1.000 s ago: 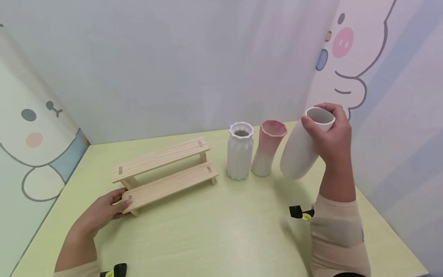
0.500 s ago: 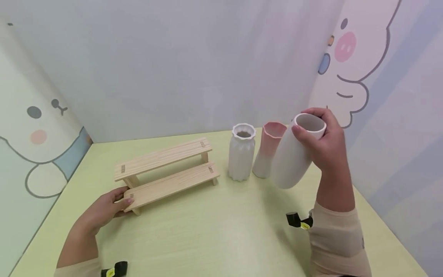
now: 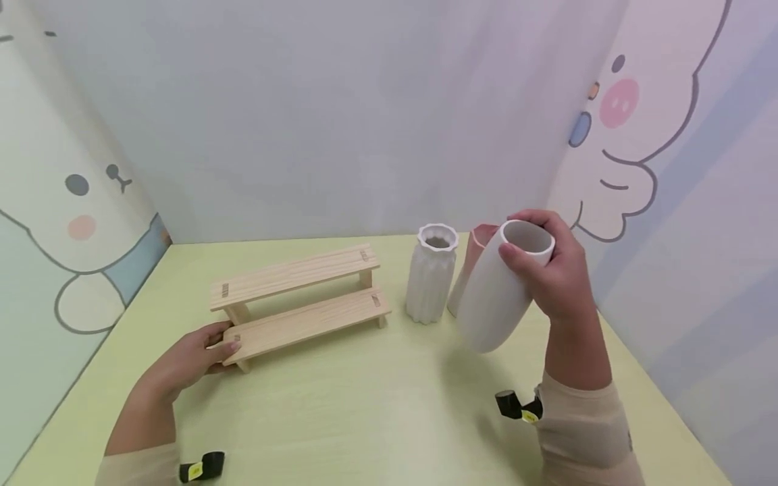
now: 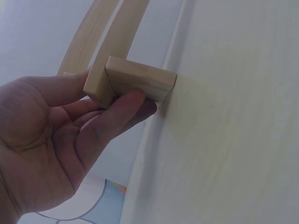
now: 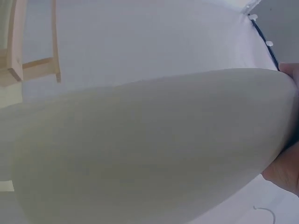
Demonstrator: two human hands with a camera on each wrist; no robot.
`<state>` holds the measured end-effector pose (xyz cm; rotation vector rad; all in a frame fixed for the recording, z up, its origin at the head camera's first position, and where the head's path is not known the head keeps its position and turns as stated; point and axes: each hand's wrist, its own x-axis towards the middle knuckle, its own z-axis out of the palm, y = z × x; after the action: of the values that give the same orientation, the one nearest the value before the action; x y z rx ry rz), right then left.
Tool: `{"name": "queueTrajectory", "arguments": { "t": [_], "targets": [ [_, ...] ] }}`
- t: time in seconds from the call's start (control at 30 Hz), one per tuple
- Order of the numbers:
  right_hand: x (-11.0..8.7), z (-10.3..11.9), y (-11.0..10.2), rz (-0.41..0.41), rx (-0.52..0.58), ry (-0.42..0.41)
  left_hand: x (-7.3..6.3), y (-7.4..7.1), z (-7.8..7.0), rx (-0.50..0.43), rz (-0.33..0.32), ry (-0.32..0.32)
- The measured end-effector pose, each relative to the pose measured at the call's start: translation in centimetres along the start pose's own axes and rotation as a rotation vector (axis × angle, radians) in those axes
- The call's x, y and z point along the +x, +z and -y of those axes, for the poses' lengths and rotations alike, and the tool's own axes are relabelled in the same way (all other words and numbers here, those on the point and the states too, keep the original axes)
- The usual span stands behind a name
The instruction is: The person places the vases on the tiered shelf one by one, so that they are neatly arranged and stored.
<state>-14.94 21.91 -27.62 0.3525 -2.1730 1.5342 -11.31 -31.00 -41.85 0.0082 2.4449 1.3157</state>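
Observation:
My right hand (image 3: 556,270) grips a smooth white vase (image 3: 495,304) near its rim, thumb on the front side. The vase is tilted, mouth up and toward the right, its base raised over the table with a shadow below; it fills much of the right wrist view. My left hand (image 3: 197,354) pinches the left end of a two-step wooden stand (image 3: 304,324), thumb on top of the lower step. The left wrist view shows the left fingers around that end, close to a short wooden leg (image 4: 140,77).
A ribbed white vase (image 3: 430,280) stands upright right of the stand. Behind the held vase, a pink-and-white vase (image 3: 474,253) is partly hidden. All are on a pale yellow-green table (image 3: 365,418) backed by a light curtain wall (image 3: 340,121) with cartoon animals at both sides.
My right hand has brought the smooth white vase leftward and lower, so it now overlaps the pink-and-white vase. My left hand keeps its hold on the stand; the head view has shifted slightly.

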Motion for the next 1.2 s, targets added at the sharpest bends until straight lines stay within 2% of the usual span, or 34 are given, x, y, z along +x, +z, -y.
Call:
{"name": "queueTrajectory", "arguments": {
  "t": [0.07, 0.2, 0.3, 0.4, 0.57, 0.77, 0.9, 1.2],
  "targets": [
    [-0.1, 0.0, 0.7, 0.025, 0.034, -0.024, -0.2, 0.1, 0.3, -0.006, -0.009, 0.012],
    [-0.6, -0.2, 1.8, 0.098, 0.212, -0.101, 0.0, 0.3, 0.5, -0.015, -0.019, 0.053],
    [-0.9, -0.8, 2.0, 0.134, 0.343, -0.139, 0.7, 0.8, 0.0, -0.016, -0.017, 0.066],
    [-0.9, -1.0, 2.5, 0.146, 0.373, -0.15, 1.2, 1.4, -0.4, -0.01, -0.023, 0.052],
    [-0.7, -1.0, 3.3, 0.163, 0.348, -0.137, 1.7, 2.3, -1.2, -0.007, -0.032, 0.035],
    [0.2, -0.9, 4.7, 0.21, 0.346, -0.193, 2.4, 3.1, -1.5, -0.056, -0.026, 0.058],
    [0.3, -0.7, 5.8, 0.217, 0.316, -0.15, 2.5, 3.1, -1.6, -0.064, -0.031, 0.06],
    [1.4, -0.1, 8.0, 0.157, 0.168, -0.044, 2.4, 3.2, -1.5, -0.09, -0.035, 0.042]
  ]
}}
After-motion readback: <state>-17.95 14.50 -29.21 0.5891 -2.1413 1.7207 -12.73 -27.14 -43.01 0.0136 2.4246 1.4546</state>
